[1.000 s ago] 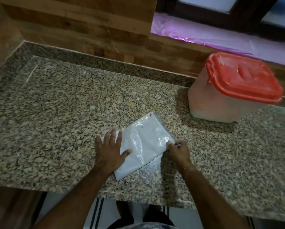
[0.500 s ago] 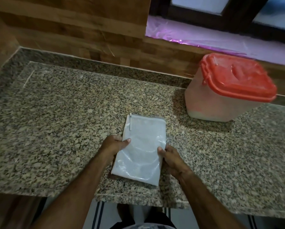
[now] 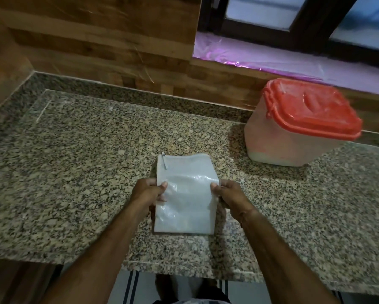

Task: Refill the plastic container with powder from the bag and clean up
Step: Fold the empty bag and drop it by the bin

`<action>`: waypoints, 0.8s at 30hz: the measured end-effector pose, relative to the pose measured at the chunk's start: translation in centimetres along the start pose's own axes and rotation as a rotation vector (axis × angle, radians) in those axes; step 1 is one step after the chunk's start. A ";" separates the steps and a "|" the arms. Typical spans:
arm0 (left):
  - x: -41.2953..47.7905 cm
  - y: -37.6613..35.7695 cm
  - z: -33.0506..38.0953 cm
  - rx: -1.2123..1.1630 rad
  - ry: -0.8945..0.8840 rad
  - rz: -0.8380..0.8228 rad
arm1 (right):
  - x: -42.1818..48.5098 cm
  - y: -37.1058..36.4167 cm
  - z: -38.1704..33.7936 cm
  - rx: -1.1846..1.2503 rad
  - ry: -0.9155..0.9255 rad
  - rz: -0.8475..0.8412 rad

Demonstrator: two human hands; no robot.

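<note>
Red-lidded plastic container [image 3: 294, 137] stands closed; both hands [image 3: 148, 191] [image 3: 229, 194] pinch the flat bag [image 3: 185, 194].

The bag [image 3: 185, 194] lies on the counter [image 3: 74, 161] near its front edge — the container [image 3: 294, 132] stands behind, right.

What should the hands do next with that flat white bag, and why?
Probably fold it once more, or set it aside. The white zip bag lies flat and looks empty on the granite counter, pinched at its edges by the left hand and the right hand. The plastic container already has its red lid on.
</note>
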State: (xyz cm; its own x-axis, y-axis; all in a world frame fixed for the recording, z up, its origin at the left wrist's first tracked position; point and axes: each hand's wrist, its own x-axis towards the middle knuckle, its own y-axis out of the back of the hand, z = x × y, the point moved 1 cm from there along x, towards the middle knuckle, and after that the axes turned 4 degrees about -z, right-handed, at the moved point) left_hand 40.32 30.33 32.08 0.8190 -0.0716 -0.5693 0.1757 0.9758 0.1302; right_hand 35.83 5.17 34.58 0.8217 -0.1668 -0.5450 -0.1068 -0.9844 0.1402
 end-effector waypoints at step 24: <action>-2.2 -2.2 -5.1 0.502 -0.008 0.219 | 0.4 -1.1 5.9 -0.363 -0.017 0.210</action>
State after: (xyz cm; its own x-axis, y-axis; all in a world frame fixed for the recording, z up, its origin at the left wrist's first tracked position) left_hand 35.30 29.37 28.89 0.8694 0.1191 -0.4795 0.2379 0.7497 0.6175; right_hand 32.99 5.82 29.32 0.7936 -0.3654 -0.4865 -0.0640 -0.8453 0.5305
